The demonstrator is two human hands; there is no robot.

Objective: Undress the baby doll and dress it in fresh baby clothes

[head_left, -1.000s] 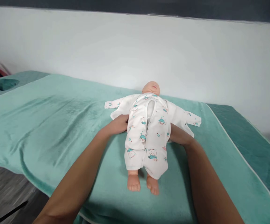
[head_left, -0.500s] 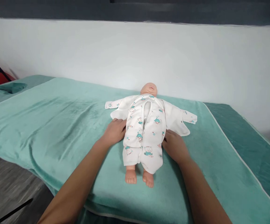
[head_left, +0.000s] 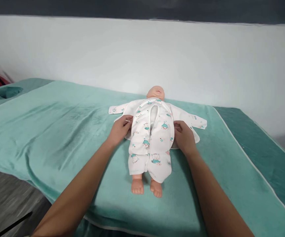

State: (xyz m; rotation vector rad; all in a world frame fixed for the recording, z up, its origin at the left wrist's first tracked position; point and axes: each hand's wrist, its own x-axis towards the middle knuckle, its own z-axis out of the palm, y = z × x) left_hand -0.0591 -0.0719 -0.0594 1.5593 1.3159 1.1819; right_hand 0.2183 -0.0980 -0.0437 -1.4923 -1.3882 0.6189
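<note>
I have both hands at the hips of a baby doll [head_left: 155, 93], which lies face up on the green blanket [head_left: 58, 121], head at the far end by the wall [head_left: 132, 49] and bare feet [head_left: 137, 187] towards me. It wears printed split-crotch pants [head_left: 160, 144], drawn up high over its middle. A white long-sleeved shirt [head_left: 181, 113] spreads out from behind the pants, one sleeve reaching left and the other right, its loose hem showing on both sides.

My left hand [head_left: 117, 130] is at the left edge of the pants, over the shirt's left hem. Its fingers are curled, with a narrow gap to the thumb; I can't tell whether cloth is caught in them. My right hand [head_left: 185, 136] is at the right edge, over the hem there, fingers bent in towards the pants. Their tips are partly hidden, so I can't tell what they grip.

I judge that I'm at the stage of adjusting the clothes around the hips, with the shirt's side panels spread out flat. From here, a move on this cloth would call for a light pinch on each side and an even pull, so the doll stays straight and the pants don't twist.
</note>
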